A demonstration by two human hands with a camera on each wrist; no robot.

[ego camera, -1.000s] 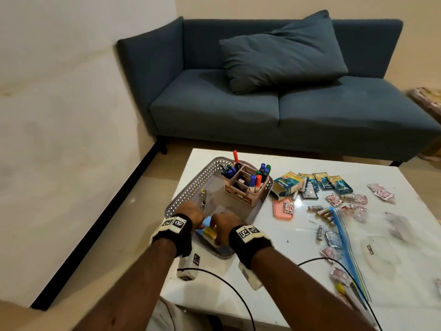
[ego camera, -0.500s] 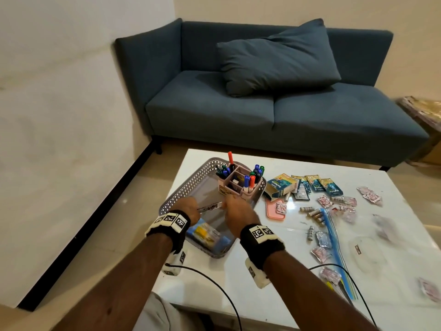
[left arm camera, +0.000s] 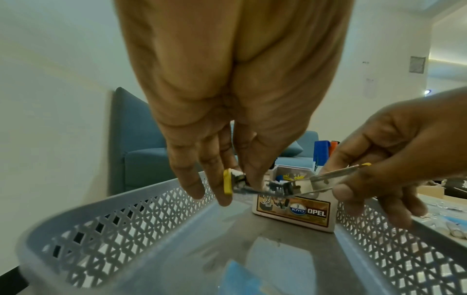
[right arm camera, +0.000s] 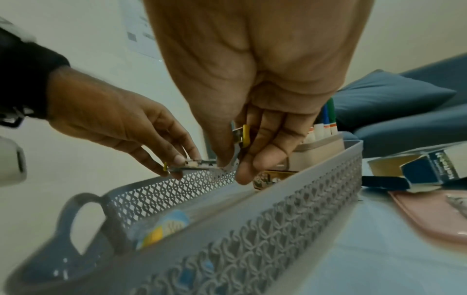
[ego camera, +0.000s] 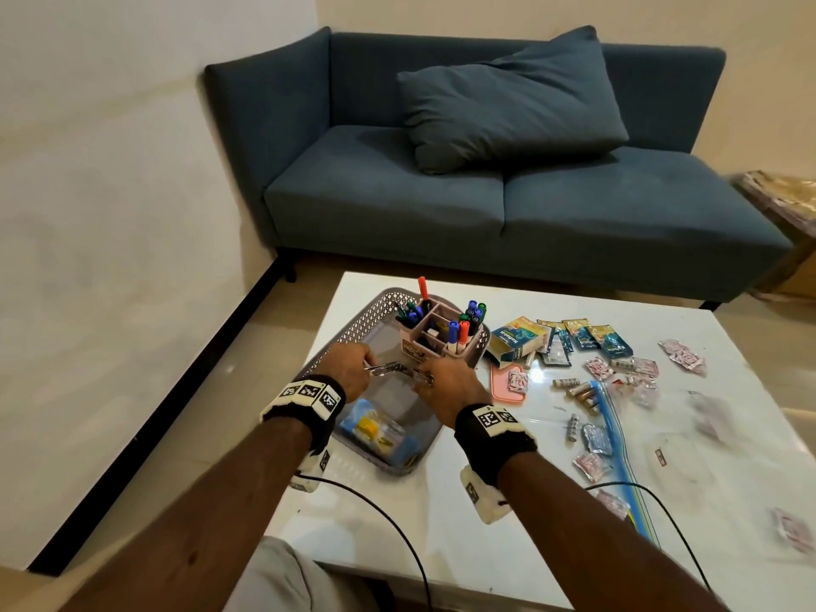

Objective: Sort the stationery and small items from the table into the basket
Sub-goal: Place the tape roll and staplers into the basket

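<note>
A dark blue fabric sofa (ego camera: 508, 170) with one slumped matching cushion (ego camera: 508, 99) fills the 12 o'clock side of the room, and in front of it stands a glossy white table (ego camera: 441, 523) that mirrors the light. At the table's 10 o'clock corner sits the basket (ego camera: 353, 322), a grey plastic tray with diamond-lattice walls, a smooth floor and a loop handle at its near end. In the basket's 12 o'clock end stands one pale pink desk organiser (ego camera: 435, 342), split into compartments packed with capped markers in blue, green, red and black; its front label reads "JOYO OPEL". At the basket's 6 o'clock end lies a blue and yellow packet (ego camera: 375, 428), its print too blurred to read. Above the middle of the basket both hands hold one small metal hole punch (ego camera: 397, 370) with yellow tips: the left hand (ego camera: 351, 364) pinches its 9 o'clock end between thumb and fingers, and the right hand (ego camera: 450, 382) grips its 3 o'clock end with curled fingers. At 3 o'clock of the basket, on the table, lie an open blue and cream carton (ego camera: 516, 340), one flat pink lid (ego camera: 508, 384), several small cylinders that look like batteries (ego camera: 574, 388), a clear zip bag (ego camera: 627, 457) with a blue strip, and many crinkled pink and silver sachets (ego camera: 682, 357), too scattered to count surely.
</note>
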